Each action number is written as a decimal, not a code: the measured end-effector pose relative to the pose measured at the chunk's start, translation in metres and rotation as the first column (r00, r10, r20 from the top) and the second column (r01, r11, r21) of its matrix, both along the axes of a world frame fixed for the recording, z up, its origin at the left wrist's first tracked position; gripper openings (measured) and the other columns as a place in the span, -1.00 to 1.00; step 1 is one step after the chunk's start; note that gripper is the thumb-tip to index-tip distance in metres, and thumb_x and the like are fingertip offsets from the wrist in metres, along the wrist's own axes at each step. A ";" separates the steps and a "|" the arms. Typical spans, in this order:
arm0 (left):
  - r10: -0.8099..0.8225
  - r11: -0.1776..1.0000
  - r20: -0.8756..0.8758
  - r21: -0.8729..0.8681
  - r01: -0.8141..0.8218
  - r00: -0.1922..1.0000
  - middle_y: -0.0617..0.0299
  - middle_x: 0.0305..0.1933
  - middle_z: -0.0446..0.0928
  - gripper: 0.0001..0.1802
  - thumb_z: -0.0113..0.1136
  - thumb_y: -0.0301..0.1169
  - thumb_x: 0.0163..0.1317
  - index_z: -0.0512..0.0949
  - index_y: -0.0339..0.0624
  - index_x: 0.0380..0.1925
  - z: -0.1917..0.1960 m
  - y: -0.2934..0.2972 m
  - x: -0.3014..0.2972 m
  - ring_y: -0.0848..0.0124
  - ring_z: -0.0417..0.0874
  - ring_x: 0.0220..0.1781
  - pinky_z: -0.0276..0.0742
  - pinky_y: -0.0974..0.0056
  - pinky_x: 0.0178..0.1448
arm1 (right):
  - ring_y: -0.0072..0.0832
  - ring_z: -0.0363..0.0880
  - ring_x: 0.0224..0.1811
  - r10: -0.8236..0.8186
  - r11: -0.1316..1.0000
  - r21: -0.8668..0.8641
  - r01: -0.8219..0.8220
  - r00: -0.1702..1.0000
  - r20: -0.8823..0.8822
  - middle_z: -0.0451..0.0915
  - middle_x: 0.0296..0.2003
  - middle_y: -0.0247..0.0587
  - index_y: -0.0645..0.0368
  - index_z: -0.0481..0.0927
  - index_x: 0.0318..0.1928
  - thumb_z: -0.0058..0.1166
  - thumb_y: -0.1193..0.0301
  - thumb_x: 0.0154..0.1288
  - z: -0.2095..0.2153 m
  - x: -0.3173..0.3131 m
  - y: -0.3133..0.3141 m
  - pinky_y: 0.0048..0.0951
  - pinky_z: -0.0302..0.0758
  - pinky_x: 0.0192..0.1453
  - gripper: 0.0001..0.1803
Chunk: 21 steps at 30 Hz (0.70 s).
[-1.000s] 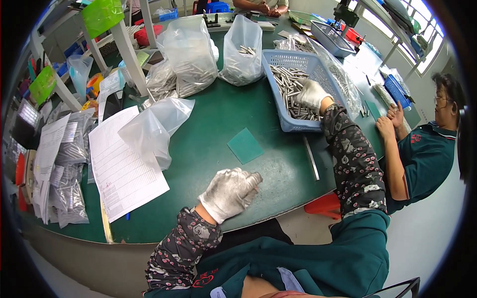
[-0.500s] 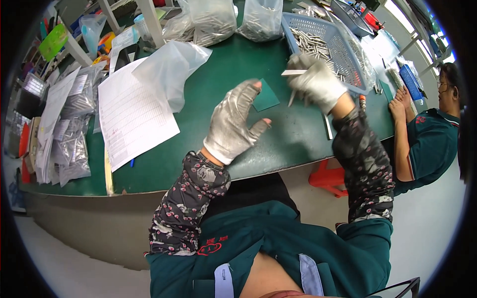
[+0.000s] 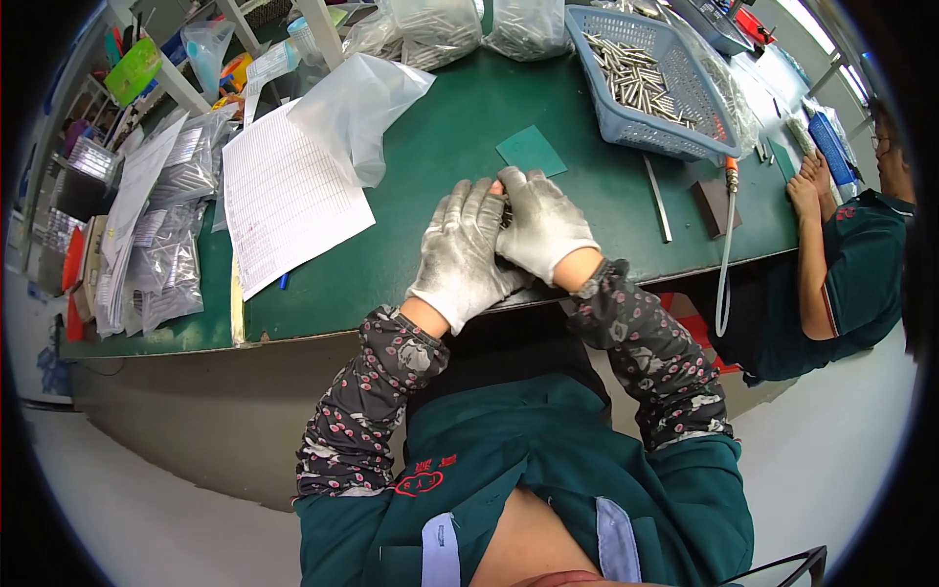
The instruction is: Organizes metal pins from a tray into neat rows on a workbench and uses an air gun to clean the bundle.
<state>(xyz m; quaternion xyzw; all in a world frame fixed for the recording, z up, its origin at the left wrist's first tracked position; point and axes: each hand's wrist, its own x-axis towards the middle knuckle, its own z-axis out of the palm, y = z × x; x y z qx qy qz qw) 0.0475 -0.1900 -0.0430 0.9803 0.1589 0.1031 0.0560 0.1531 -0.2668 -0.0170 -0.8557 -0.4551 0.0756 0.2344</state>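
Both my hands, in worn whitish-grey gloves with bare fingertips, meet close to the table's front edge. My left hand (image 3: pixel 462 252) lies with its long fingers together, angled against the other hand. My right hand (image 3: pixel 544 223) curls toward it from the right. In the narrow gap between them a few small metal pins (image 3: pixel 506 215) show; most of what they cup is hidden. Just beyond the fingertips a green square sheet (image 3: pixel 531 151) rests on the green table (image 3: pixel 430 147). Similar pins (image 3: pixel 641 83) fill part of a blue plastic basket (image 3: pixel 650 137) at the far right.
Right of my hands lie a thin metal strip (image 3: pixel 658 201), a brown block (image 3: pixel 717 208) and a hose with an orange fitting (image 3: pixel 726 235). Printed sheets (image 3: pixel 284 201) and a clear bag (image 3: pixel 357 117) are at left. Bags of pins (image 3: pixel 528 29) stand behind. A co-worker (image 3: pixel 841 254) sits at right.
My right hand has come from the basket, where it held a pale strip and a pin, down to my left hand. My left fingers, spread before, are now together. The view has shifted slightly.
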 end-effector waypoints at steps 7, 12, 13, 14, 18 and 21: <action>-0.087 0.993 0.063 -0.071 0.091 0.994 -0.09 0.35 0.14 0.17 0.32 0.22 -0.22 0.13 -0.30 0.31 0.002 0.007 -0.002 -0.02 0.07 0.42 -0.04 0.02 0.47 | -0.17 0.52 -0.02 0.184 0.970 0.199 -0.143 0.960 -0.210 0.54 -0.05 0.05 0.25 0.44 0.12 0.09 0.49 0.05 0.005 0.035 -0.052 -0.33 0.41 0.10 -0.47; -0.137 0.991 -0.011 0.002 0.137 0.990 -0.14 0.35 0.12 0.16 0.34 0.22 -0.26 0.18 -0.24 0.29 0.006 0.004 0.011 -0.11 0.08 0.40 -0.02 -0.07 0.44 | -0.15 0.50 -0.06 0.302 0.910 0.321 -0.263 0.950 -0.080 0.55 -0.11 0.01 0.26 0.50 0.06 0.08 0.59 0.00 -0.015 0.040 -0.072 -0.31 0.40 0.07 -0.50; -0.159 0.987 0.022 0.012 0.158 0.987 -0.12 0.34 0.14 0.04 0.33 0.16 -0.17 0.24 -0.20 0.26 0.004 0.005 0.013 -0.10 0.10 0.40 -0.01 -0.11 0.43 | -0.13 0.50 -0.09 0.302 0.895 0.360 -0.265 0.952 -0.048 0.57 -0.17 -0.02 0.25 0.50 0.04 0.07 0.59 -0.02 -0.018 0.038 -0.073 -0.28 0.42 0.05 -0.51; -0.160 0.987 0.020 0.012 0.159 0.987 -0.12 0.34 0.14 0.04 0.33 0.16 -0.17 0.24 -0.20 0.26 0.004 0.007 0.015 -0.10 0.10 0.40 -0.01 -0.11 0.43 | -0.10 0.49 -0.11 0.299 0.877 0.397 -0.269 0.954 -0.016 0.58 -0.22 -0.04 0.24 0.51 0.02 0.06 0.58 -0.04 -0.019 0.037 -0.073 -0.24 0.43 0.04 -0.51; -0.259 0.965 -0.011 -0.032 0.258 0.966 -0.07 0.33 0.17 -0.12 0.34 -0.08 -0.12 0.27 -0.16 0.23 0.008 0.016 0.018 -0.04 0.17 0.37 0.03 -0.14 0.42 | -0.13 0.50 -0.15 0.158 0.944 0.279 -0.175 0.984 0.082 0.56 -0.34 -0.10 0.16 0.52 -0.10 0.07 0.57 -0.01 -0.017 0.030 -0.074 -0.18 0.45 -0.06 -0.64; -0.305 0.937 0.104 -0.145 0.317 0.947 -0.07 0.33 0.16 0.00 0.36 -0.04 -0.15 0.17 -0.14 0.30 0.003 0.018 0.015 -0.04 0.16 0.38 0.02 -0.13 0.43 | -0.14 0.53 -0.21 0.108 0.947 0.297 -0.124 0.992 0.069 0.54 -0.41 -0.13 0.13 0.51 -0.16 0.06 0.54 0.03 -0.019 0.022 -0.076 -0.16 0.46 -0.15 -0.72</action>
